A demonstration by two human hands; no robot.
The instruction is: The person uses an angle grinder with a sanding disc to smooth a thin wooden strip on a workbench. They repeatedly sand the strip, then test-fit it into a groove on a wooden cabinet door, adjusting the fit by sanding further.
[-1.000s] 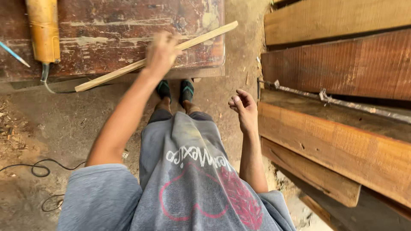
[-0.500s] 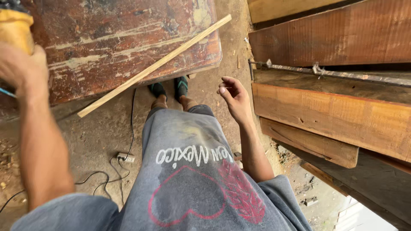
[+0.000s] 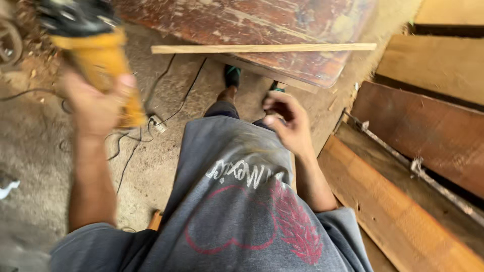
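— Head view: what is under us?
— Dusty floor [image 3: 40,151], a red bench [image 3: 262,22] with a stick [image 3: 262,48] by its edge.
— Hands?
— Left hand [image 3: 96,108] grips a yellow tool [image 3: 103,65] over the floor. Right hand [image 3: 285,121] is half curled, holding nothing, near the planks [image 3: 428,131].

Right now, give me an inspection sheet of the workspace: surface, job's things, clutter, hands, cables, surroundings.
Surface: worn reddish board, paint flaking.
Job's things: yellow power tool, blurred; thin wooden strip lying across the board.
Clutter: white scrap on the floor; sawdust at the board's right end.
Hands: left hand gripping the tool; right hand free, fingers curled.
Cables: black cords running to a socket block on the floor.
Surroundings: dirt floor; planks stacked at right.
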